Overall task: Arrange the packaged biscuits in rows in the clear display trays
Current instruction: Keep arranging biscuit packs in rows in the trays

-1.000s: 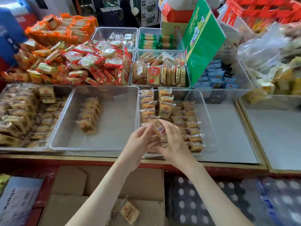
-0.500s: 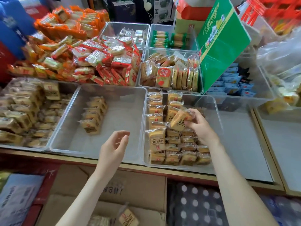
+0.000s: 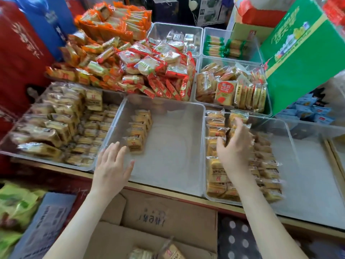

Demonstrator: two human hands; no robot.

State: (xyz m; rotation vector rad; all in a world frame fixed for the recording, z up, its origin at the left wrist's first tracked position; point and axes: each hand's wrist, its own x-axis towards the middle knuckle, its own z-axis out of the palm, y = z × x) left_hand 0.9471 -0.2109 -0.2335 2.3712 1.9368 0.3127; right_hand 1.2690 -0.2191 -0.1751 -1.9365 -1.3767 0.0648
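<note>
Now left hand (image 3: 112,165) fingers (image 3: 119,154) splayed, empty, near biscuit row (image 3: 139,128); right hand (image 3: 234,150) atop biscuit packs (image 3: 216,171), grip unclear.

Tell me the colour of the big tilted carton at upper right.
The large tilted cardboard carton is mainly green, with a yellowish band; head view.

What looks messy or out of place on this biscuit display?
The red and orange packets at the back lie in a loose heap, not rows. The middle tray holds just one short row.
</note>
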